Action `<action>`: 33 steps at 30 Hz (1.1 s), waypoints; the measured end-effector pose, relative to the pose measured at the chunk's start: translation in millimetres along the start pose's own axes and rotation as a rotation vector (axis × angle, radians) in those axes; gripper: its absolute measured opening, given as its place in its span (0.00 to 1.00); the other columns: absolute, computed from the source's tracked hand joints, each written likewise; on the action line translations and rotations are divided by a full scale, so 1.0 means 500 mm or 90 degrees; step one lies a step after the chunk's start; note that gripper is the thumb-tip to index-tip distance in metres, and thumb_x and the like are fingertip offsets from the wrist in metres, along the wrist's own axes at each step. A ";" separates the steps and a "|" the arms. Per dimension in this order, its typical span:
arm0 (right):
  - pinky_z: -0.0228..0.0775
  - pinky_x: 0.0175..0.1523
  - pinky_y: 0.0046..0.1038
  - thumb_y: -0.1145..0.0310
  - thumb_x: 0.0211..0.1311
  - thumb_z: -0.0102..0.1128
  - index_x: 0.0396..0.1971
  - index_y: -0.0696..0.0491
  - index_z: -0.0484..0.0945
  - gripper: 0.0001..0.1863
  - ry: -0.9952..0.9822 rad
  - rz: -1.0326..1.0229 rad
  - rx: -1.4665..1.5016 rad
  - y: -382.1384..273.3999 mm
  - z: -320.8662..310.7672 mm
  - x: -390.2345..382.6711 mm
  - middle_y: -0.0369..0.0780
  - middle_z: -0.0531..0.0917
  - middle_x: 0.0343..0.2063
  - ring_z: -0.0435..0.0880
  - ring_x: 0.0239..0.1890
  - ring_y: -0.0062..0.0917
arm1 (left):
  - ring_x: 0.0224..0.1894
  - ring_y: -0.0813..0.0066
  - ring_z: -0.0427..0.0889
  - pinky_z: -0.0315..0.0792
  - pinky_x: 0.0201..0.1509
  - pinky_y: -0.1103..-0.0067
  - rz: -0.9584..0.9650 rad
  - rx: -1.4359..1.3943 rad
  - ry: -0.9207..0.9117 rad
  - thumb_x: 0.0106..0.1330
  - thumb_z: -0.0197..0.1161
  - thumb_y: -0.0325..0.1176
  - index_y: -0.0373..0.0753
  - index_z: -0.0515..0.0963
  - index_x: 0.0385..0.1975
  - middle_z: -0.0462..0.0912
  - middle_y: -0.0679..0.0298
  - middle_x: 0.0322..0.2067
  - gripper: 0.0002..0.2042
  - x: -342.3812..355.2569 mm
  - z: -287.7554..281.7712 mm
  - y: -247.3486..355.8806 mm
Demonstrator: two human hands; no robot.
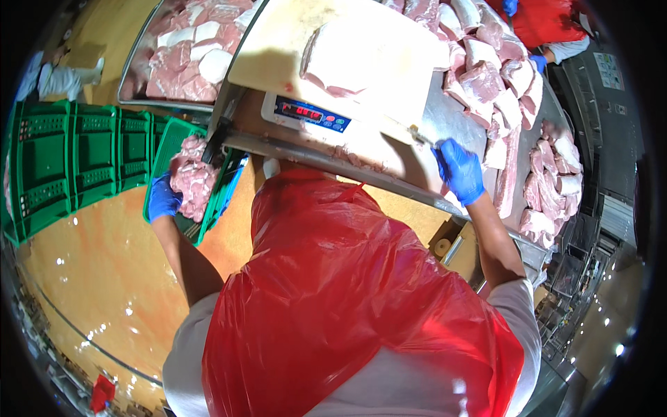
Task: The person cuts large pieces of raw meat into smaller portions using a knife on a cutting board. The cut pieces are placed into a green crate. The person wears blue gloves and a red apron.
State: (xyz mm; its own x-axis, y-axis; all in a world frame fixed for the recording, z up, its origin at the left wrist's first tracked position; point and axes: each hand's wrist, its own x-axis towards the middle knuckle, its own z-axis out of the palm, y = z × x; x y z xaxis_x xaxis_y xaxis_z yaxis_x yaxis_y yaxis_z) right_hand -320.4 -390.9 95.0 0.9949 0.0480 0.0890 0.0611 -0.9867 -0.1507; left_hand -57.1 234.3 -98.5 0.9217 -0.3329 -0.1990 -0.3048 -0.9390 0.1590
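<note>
Clamping a knife (421, 137) in the right hand (460, 170) toward two o'clock — and, at nine, touching meat (193, 177) in a crate (167, 144) with the left hand (165, 198), in a grip too hidden to tell.

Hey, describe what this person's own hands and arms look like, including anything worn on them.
Thin, close-fitting blue gloves cover the left hand and right hand to the wrists. The forearms are bare up to pale grey fabric sleeves, ending near the elbows.
</note>
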 end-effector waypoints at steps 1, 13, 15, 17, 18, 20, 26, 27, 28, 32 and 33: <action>0.72 0.28 0.39 0.75 0.64 0.62 0.37 0.54 0.73 0.07 0.060 -0.023 -0.007 0.016 0.035 0.007 0.47 0.77 0.27 0.79 0.25 0.46 | 0.49 0.52 0.82 0.76 0.54 0.68 0.014 -0.040 0.061 0.58 0.63 0.23 0.35 0.79 0.52 0.82 0.47 0.47 0.19 -0.003 -0.021 0.007; 0.77 0.27 0.38 0.61 0.69 0.57 0.41 0.47 0.74 0.08 0.124 -0.136 0.013 -0.103 0.095 0.254 0.41 0.81 0.29 0.85 0.26 0.38 | 0.31 0.69 0.83 0.79 0.37 0.78 0.312 -0.286 1.060 0.64 0.64 0.24 0.28 0.83 0.37 0.85 0.55 0.33 0.06 0.111 -0.442 0.612; 0.78 0.29 0.38 0.61 0.69 0.58 0.41 0.48 0.76 0.09 0.094 -0.130 0.001 -0.101 0.105 0.264 0.43 0.81 0.29 0.84 0.26 0.39 | 0.34 0.65 0.83 0.79 0.38 0.74 0.521 -0.390 0.965 0.62 0.64 0.23 0.28 0.83 0.40 0.85 0.53 0.36 0.08 0.119 -0.445 0.668; 0.78 0.29 0.38 0.61 0.69 0.59 0.41 0.49 0.75 0.09 0.083 -0.121 -0.008 -0.103 0.107 0.270 0.43 0.82 0.30 0.85 0.27 0.40 | 0.40 0.61 0.84 0.78 0.45 0.70 0.581 -0.294 0.647 0.60 0.66 0.25 0.34 0.83 0.40 0.84 0.55 0.44 0.09 0.132 -0.402 0.727; 0.78 0.30 0.39 0.61 0.68 0.59 0.42 0.49 0.75 0.09 0.075 -0.113 -0.016 -0.100 0.106 0.270 0.44 0.82 0.31 0.85 0.28 0.41 | 0.45 0.59 0.85 0.78 0.50 0.70 0.540 -0.081 0.480 0.60 0.68 0.28 0.38 0.82 0.36 0.82 0.56 0.48 0.06 0.143 -0.392 0.757; 0.78 0.29 0.40 0.63 0.67 0.57 0.42 0.49 0.73 0.08 0.098 -0.138 -0.001 -0.100 0.099 0.271 0.44 0.83 0.32 0.85 0.29 0.41 | 0.49 0.50 0.81 0.75 0.54 0.65 0.734 -0.328 0.369 0.60 0.62 0.30 0.35 0.82 0.40 0.82 0.50 0.44 0.10 0.190 -0.420 0.870; 0.77 0.31 0.43 0.64 0.68 0.51 0.47 0.48 0.70 0.10 -0.019 -0.095 -0.020 -0.085 0.074 0.245 0.46 0.84 0.33 0.86 0.31 0.44 | 0.47 0.49 0.83 0.76 0.53 0.64 0.568 0.136 -0.052 0.52 0.61 0.21 0.41 0.86 0.33 0.81 0.54 0.49 0.12 0.293 -0.349 0.956; 0.77 0.31 0.43 0.63 0.70 0.51 0.49 0.48 0.70 0.11 -0.025 -0.092 -0.026 -0.069 0.068 0.227 0.47 0.84 0.33 0.85 0.30 0.45 | 0.47 0.48 0.83 0.76 0.53 0.65 0.554 0.106 -0.048 0.52 0.62 0.21 0.41 0.86 0.33 0.82 0.54 0.47 0.11 0.290 -0.343 0.955; 0.77 0.31 0.44 0.62 0.71 0.50 0.50 0.48 0.70 0.12 -0.030 -0.091 -0.032 -0.054 0.060 0.206 0.48 0.84 0.33 0.85 0.30 0.45 | 0.47 0.49 0.83 0.76 0.53 0.65 0.565 0.094 -0.048 0.52 0.62 0.20 0.41 0.85 0.34 0.82 0.54 0.47 0.11 0.287 -0.341 0.950; 0.76 0.31 0.46 0.63 0.70 0.50 0.47 0.49 0.70 0.10 -0.202 -0.026 -0.109 0.042 -0.033 0.106 0.49 0.82 0.29 0.84 0.28 0.47 | 0.50 0.51 0.82 0.76 0.53 0.66 0.565 0.038 -0.049 0.53 0.64 0.20 0.39 0.84 0.36 0.83 0.54 0.44 0.11 0.291 -0.353 0.926; 0.75 0.31 0.46 0.63 0.70 0.52 0.44 0.50 0.71 0.09 -0.214 -0.026 -0.138 0.070 -0.056 0.078 0.49 0.82 0.28 0.84 0.27 0.48 | 0.51 0.52 0.81 0.76 0.54 0.66 0.559 0.024 -0.054 0.53 0.65 0.21 0.38 0.83 0.36 0.83 0.54 0.44 0.10 0.289 -0.353 0.921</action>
State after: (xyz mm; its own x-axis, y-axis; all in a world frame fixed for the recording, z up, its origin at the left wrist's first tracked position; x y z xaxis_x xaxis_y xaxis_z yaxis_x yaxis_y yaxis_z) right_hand -281.6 -428.1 120.9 0.9650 0.1007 -0.2423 0.1188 -0.9910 0.0614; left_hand -21.8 -230.9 116.7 0.3304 -0.9394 -0.0913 -0.9038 -0.3428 0.2560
